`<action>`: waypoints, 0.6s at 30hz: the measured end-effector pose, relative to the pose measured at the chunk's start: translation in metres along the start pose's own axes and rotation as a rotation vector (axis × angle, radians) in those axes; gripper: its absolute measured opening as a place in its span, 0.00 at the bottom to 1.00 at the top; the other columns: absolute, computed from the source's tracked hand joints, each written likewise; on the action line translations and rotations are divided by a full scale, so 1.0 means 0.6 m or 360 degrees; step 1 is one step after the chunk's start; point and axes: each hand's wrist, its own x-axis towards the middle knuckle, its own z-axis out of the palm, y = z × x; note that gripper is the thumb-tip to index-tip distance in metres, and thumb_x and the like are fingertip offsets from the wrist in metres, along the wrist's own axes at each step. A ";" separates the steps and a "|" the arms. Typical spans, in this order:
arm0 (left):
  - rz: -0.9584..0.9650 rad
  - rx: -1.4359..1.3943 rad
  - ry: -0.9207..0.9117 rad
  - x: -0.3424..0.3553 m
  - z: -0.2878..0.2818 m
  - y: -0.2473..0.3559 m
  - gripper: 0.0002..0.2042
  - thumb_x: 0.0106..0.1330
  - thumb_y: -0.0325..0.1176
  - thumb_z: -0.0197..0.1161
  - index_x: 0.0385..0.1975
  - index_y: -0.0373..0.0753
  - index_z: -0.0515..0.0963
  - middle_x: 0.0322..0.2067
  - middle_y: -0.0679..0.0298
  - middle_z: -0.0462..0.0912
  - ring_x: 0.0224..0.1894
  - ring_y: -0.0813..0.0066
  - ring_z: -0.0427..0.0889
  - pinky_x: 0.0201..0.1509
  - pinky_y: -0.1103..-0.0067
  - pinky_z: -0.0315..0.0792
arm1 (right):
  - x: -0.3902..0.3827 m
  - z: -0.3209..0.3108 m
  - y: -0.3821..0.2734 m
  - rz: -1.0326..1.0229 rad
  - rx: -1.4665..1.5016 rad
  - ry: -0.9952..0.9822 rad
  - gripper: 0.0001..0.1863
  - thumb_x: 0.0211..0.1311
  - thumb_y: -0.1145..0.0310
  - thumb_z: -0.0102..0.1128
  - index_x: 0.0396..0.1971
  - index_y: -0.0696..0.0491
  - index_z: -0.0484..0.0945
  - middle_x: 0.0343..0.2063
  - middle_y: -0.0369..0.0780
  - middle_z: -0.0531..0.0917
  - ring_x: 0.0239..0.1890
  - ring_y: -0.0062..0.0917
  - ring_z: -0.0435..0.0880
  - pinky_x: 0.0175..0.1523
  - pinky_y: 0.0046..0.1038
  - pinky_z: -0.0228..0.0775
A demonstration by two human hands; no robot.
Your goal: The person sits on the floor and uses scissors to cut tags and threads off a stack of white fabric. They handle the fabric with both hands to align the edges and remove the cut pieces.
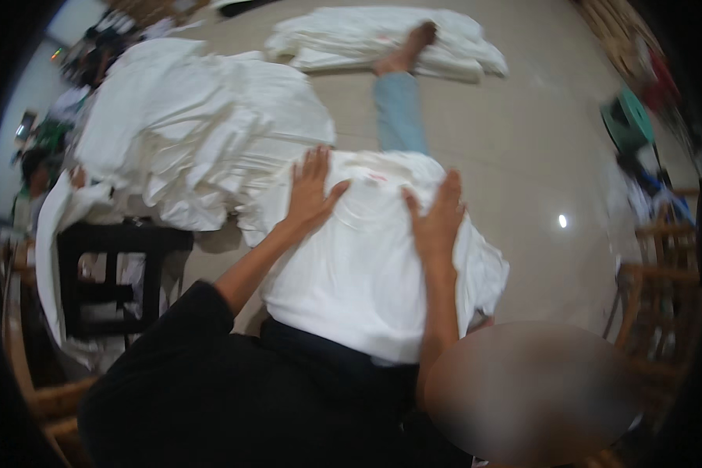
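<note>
A white T-shirt [351, 265] lies spread over my lap, its neckline at the far end with a small reddish mark inside the collar. My left hand [310, 193] rests flat on its left shoulder area, fingers stretched and thumb out. On the opposite shoulder lies my right hand [438, 218], also flat, with thumb and fingers apart. Neither hand grips the cloth. Beyond the collar, a leg in light blue trousers [398, 113] extends away, its bare foot [408, 51] over a flat pile of white garments [320, 43].
A large heap of white garments [210, 117] fills the far left, touching the shirt's side. Below it stands a black stool-like frame [113, 285]. At right are a green roll [630, 121] and wooden furniture [659, 273]. A blurred patch covers the lower right.
</note>
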 end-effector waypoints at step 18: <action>-0.0377 -0.0898 0.0358 0.076 0.010 -0.064 0.13 0.69 0.36 0.54 0.33 0.32 0.81 0.34 0.50 0.83 0.40 0.50 0.81 0.46 0.65 0.72 | -0.339 -0.139 0.127 0.0000 -0.0172 0.0528 0.19 0.70 0.65 0.53 0.52 0.64 0.76 0.46 0.52 0.80 0.48 0.39 0.79 0.55 0.39 0.71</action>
